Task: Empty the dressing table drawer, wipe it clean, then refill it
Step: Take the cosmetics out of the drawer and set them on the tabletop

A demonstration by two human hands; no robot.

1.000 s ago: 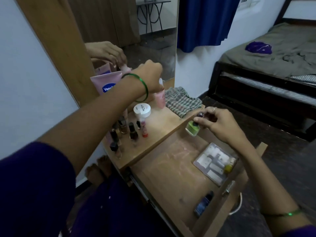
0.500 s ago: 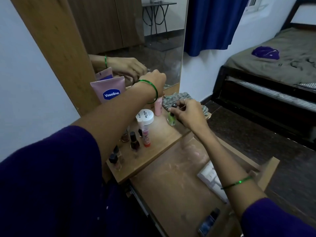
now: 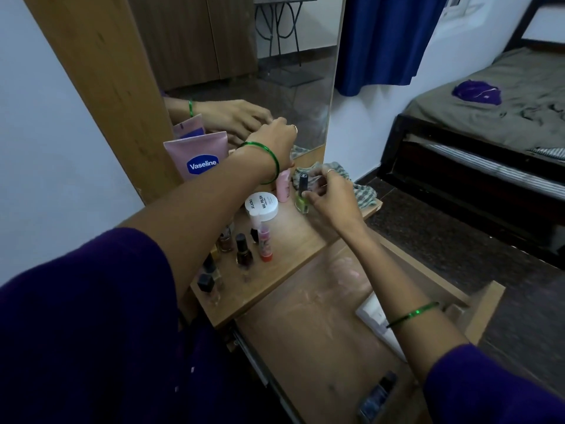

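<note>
Green nail-polish bottle (image 3: pixel 302 199): carried up out of the drawer (image 3: pixel 308 341) over the last second, now standing upright on the dressing table top (image 3: pixel 293 249), long axis vertical, black cap uppermost. Position: just right of the pink bottle (image 3: pixel 283 185), in front of the checked cloth (image 3: pixel 357 194), beside the white nail-polish-remover jar (image 3: pixel 261 206).

Right hand (image 3: pixel 331 195): directly to the bottle's right, fingertips curled round the cap and thumb at the glass body; the pinch appears not yet released. Judged nearer hand for the next pick, since the drawer lies below and behind its wrist.

Left hand (image 3: pixel 275 139): raised above and behind the pink bottle, close to the mirror (image 3: pixel 244 56); its fingers are turned away, so whether they hold anything cannot be told.

Drawer: pulled open, floor dusty. Items remaining: a white packet (image 3: pixel 374 316) under the right forearm and a dark bottle (image 3: pixel 377 396) lying flat near the front edge. Emptying is judged incomplete.

Table top, further stock: Vaseline tube (image 3: pixel 198 156), red-capped tube (image 3: pixel 263 240), several dark nail-polish bottles (image 3: pixel 243 250) along the left front.
</note>
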